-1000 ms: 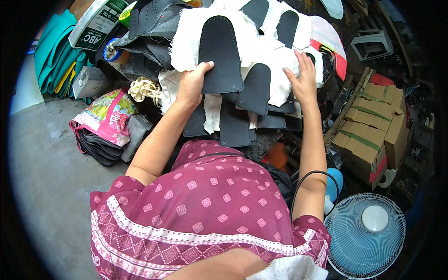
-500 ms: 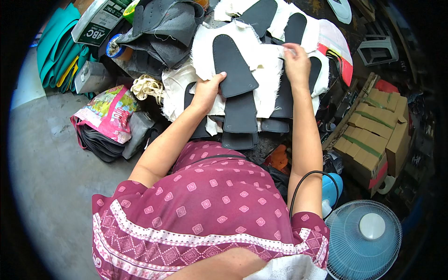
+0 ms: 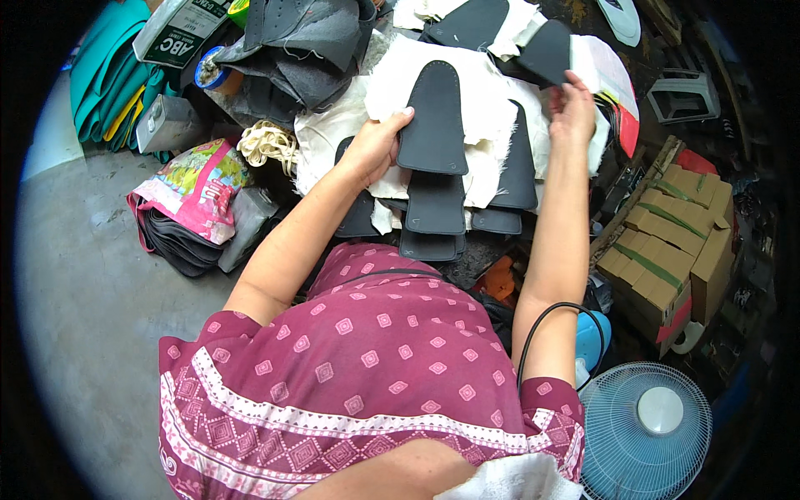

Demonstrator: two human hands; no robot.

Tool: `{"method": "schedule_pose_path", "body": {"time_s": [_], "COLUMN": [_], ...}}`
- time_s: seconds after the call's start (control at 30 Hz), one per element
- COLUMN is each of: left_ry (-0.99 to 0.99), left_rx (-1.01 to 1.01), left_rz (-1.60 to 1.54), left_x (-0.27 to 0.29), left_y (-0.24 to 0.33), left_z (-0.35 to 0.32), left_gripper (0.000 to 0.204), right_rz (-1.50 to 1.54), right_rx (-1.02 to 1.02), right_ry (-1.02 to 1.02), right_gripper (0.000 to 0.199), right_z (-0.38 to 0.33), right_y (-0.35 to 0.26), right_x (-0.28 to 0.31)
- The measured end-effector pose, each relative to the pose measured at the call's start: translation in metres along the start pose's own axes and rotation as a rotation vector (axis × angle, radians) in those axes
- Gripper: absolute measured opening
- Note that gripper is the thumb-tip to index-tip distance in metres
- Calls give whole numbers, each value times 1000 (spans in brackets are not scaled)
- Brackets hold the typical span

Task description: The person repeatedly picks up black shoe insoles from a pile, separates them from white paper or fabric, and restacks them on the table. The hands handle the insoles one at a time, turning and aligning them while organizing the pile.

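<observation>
My left hand [image 3: 377, 150] is closed on the left edge of a black sole-shaped piece [image 3: 432, 121], its thumb on top. The piece has a rounded far end, a row of small marks round its edge, and ragged white cloth [image 3: 490, 125] around it. More black pieces [image 3: 435, 204] stick out below it, overlapping. Over to the right, my right hand [image 3: 573, 115] has its fingers bent and apart. Its fingertips are at the near edge of another black piece [image 3: 546, 54], which lies slanted on white cloth; whether they grip it is hard to see.
Dark grey material [image 3: 300, 50] is piled at the far left, beside a rectangular can [image 3: 179, 33] and a blue-rimmed pot [image 3: 212, 71]. A pink bag [image 3: 196, 187] rests on the floor at left. Cardboard boxes [image 3: 667, 242] and a fan [image 3: 646, 433] stand on the right.
My right hand has let go of the white cloth and moved right to the farther black piece, which now lies more slanted. My left hand, still on its piece, has shifted slightly right.
</observation>
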State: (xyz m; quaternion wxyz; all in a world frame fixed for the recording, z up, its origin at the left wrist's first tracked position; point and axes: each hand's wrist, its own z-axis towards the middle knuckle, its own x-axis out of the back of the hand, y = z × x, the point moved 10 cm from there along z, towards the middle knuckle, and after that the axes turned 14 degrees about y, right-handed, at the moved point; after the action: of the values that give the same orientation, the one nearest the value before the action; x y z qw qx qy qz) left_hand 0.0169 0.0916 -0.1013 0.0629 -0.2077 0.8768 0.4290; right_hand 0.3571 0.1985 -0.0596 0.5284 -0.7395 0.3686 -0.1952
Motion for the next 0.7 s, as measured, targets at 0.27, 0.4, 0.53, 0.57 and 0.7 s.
{"method": "schedule_pose_path", "body": {"time_s": [0.27,0.4,0.53,0.57,0.7], "left_ry": [-93,-236,-241,-140,15], "left_rx": [131,207,248,151,73], "left_rz": [-218,-381,-346,-264,-83], "left_x": [-28,-47,-45,-36,-23], "left_y": [6,16,7,8,7], "left_z": [-22,-38,-48,-45,-42], "left_gripper": [50,61,71,57,42], "right_rz": [405,-285,-699,-694,-1046], "right_rx": [32,-158,-132,-135,535], "right_ry": [-408,-610,-632,-681,-732], "right_gripper": [31,33,37,35,32], "right_z": [-95,-182,-202,-206,-219], "right_y": [-96,4,46,45,-2], "right_x": [-19,-19,-4,-7,-23]}}
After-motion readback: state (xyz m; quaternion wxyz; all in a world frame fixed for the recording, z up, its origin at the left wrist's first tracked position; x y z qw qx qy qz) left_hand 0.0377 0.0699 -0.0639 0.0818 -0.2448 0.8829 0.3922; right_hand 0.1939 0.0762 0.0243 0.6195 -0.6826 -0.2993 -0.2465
